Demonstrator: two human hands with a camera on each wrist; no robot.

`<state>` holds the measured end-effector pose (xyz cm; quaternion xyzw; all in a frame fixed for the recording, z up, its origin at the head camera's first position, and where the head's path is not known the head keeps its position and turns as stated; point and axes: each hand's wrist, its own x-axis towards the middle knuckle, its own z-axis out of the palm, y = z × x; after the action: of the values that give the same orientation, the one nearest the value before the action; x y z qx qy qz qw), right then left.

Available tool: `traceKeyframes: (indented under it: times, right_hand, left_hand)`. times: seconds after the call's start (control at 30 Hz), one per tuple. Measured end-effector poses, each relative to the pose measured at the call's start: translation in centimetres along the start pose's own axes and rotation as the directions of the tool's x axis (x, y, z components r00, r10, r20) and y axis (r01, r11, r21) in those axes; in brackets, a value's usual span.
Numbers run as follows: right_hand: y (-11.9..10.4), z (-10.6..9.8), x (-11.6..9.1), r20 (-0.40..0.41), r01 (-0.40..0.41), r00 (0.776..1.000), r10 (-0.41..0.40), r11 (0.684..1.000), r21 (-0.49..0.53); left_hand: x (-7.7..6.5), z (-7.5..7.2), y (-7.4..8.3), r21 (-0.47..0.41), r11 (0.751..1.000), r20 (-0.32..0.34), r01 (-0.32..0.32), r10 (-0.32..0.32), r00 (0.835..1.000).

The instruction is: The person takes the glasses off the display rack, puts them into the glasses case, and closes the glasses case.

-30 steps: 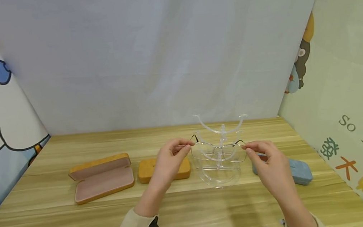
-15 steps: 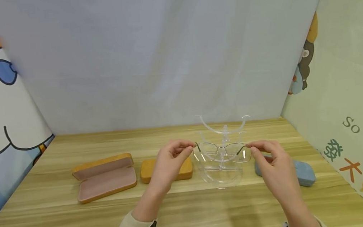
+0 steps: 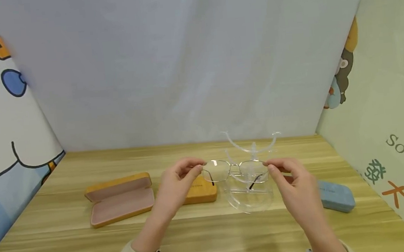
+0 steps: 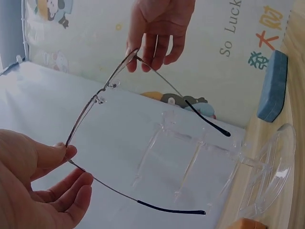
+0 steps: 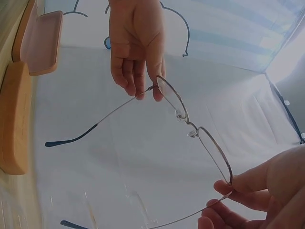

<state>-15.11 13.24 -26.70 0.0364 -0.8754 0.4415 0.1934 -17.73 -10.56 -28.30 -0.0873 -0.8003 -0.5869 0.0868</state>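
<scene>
Thin metal-framed eyeglasses (image 3: 230, 168) hang in the air between both hands, their dark-tipped temples unfolded. At one hinge corner, my left hand (image 3: 176, 184) pinches the frame between thumb and fingers. The other hinge corner is pinched by my right hand (image 3: 295, 186). Behind and below the glasses stands a clear plastic display stand (image 3: 250, 208) with curved arms, apart from them in the left wrist view. A closed orange glasses case (image 3: 202, 190) lies partly behind the left hand. The blue glasses case (image 3: 337, 196) is partly covered by the right hand.
An opened orange glasses case (image 3: 122, 205) with pink lining lies on the left of the wooden table (image 3: 204, 238). A pale cloth (image 3: 168, 73) hangs behind the table, and printed panels stand at both sides.
The glasses have moved left and nearer, away from the stand, with both hands still pinching them. Their temples now point lower in the head view.
</scene>
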Motion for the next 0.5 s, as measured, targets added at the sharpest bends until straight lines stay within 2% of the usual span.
traceKeyframes:
  times: [0.2, 0.27, 0.5]
  right_hand:
    - [-0.3, 1.4, 0.2, 0.055, -0.018, 0.998, 0.012, 0.995, 0.100]
    - [-0.3, 1.9, 0.4, 0.068, -0.024, 0.998, 0.015, 0.992, 0.122]
    - [-0.5, 3.0, 0.8, 0.079, -0.030, 0.997, 0.016, 0.984, 0.173]
  left_hand:
    - [-0.2, -1.2, -0.4, -0.065, 0.997, -0.075, 0.034, -0.039, 0.996]
    - [-0.3, -1.5, -0.6, -0.076, 0.997, -0.102, 0.028, -0.036, 0.994]
    - [-0.8, -2.5, -1.4, -0.046, 0.998, -0.160, -0.032, 0.024, 0.987]
